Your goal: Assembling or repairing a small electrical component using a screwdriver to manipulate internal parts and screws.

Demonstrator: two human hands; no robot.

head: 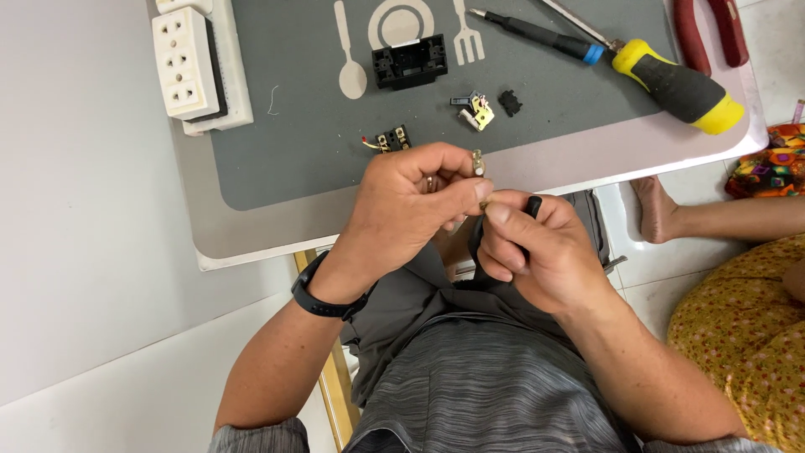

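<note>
brass terminal [479, 161] pinched by left hand [411, 210], prob.

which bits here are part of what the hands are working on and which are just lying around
In hand: left hand, brass part, right hand, black cable.

Lying about: socket strip, black housing, yellow screwdriver, blue-tipped screwdriver, red pliers, small loose parts.

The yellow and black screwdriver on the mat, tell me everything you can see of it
The screwdriver lies flat near the table's far right corner, partly on the grey mat. Its thick handle looks like yellow plastic with a black, rubbery grip band round the middle, butt end pointing toward the table edge. A bright metal shaft runs up and left out of the picture, so the tip is hidden. The shaft crosses close to a slimmer black tool with a blue collar. Neither hand touches it.
</note>
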